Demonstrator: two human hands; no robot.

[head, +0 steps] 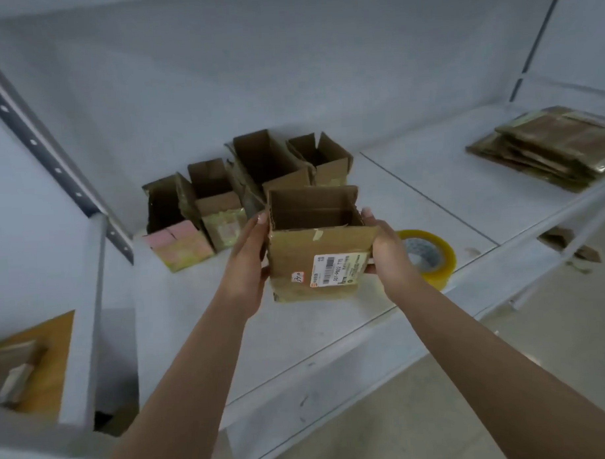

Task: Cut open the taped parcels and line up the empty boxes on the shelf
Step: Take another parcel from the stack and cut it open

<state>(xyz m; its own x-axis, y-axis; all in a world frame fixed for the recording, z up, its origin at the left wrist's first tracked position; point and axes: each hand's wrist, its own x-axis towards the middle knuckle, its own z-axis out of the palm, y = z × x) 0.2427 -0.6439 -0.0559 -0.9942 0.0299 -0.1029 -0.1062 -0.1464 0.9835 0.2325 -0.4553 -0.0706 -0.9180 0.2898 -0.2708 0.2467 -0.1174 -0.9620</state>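
Observation:
An open, empty cardboard box (305, 263) with a white shipping label on its front is held over the white shelf (325, 331). My left hand (247, 262) grips its left side and my right hand (386, 250) grips its right side, fingers curled round the edges. Behind it, several open empty boxes (224, 204) stand in a row against the back of the shelf, the leftmost with a pink label.
A roll of clear yellowish tape (432, 259) lies on the shelf just right of my right hand. A stack of flattened taped parcels (552, 148) rests at the far right. A grey perforated upright (44, 152) runs at the left.

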